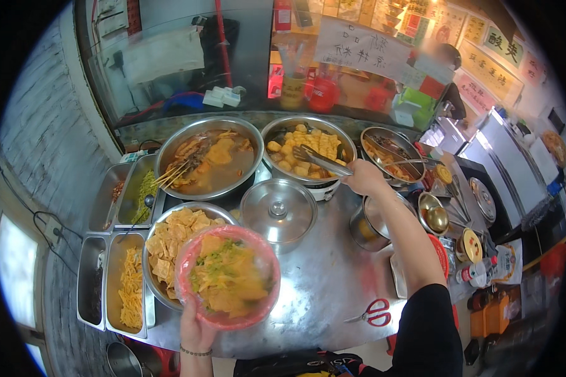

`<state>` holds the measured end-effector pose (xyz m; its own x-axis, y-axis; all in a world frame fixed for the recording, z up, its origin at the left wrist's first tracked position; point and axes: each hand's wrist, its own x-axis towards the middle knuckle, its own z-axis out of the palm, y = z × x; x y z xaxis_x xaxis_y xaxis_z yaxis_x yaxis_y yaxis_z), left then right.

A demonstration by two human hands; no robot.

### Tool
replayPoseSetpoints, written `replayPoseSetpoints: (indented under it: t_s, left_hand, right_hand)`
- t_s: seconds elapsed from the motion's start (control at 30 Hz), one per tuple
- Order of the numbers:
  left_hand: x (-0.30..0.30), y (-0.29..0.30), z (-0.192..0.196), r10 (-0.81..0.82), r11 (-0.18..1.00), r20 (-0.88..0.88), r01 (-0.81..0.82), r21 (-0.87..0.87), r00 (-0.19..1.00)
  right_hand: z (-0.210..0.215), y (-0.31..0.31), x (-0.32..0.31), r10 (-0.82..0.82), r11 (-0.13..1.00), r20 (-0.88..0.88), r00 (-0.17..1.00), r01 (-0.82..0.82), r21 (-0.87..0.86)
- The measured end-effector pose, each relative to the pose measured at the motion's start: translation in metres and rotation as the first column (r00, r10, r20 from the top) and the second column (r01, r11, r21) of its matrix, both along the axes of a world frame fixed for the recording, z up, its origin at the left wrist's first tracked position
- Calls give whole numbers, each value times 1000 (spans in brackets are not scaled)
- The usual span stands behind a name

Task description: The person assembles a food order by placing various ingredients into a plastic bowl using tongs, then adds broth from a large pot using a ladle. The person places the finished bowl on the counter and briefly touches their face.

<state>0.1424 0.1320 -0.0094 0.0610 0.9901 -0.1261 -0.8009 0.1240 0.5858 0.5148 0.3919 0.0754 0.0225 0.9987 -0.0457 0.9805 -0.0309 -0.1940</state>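
2 bare hands are at work, and the left hand [197, 332], low and left of centre in the frame, holds a pink-lined bowl [271, 290] by its near edge, the fingers mostly hidden beneath it. That bowl carries yellowish food topped with green bits, partly blurred. Toward the lower right, 1 pair of red-handled scissors [376, 314] lies on the steel table [314, 298]. Just behind the bowl and partly covered by it, a steel basin [149, 276] holds pale golden squares; at the lower left, 1 tray [110, 295] holds yellow strips. 1 round steel lid [278, 210] with a knob sits near the middle.

Above and right of centre, the right hand [363, 178] is closed around the handle end of metal tongs [326, 161]. Their tips reach over yellow chunks [321, 139] in a round pan [354, 148]; whether they pinch a piece, I cannot tell. Left of that pan, 1 broth pan [260, 141] has skewers [172, 174] leaning over its rim. Farther back, a glass screen [248, 50] spans the upper frame, with 1 other person [448, 55] partly visible at upper right.
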Motion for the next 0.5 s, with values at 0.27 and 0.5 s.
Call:
replayPoseSetpoints:
  t_s: [0.27, 0.5]
  left_hand:
    - [32, 51, 15, -36, 998, -149, 28, -58, 988]
    - [50, 114, 28, -104, 992, -96, 98, -74, 990]
  right_hand:
    - [-5, 46, -28, 128, 990, 171, 977, -114, -88]
    - [-14, 58, 24, -122, 959, -423, 898, -3, -283]
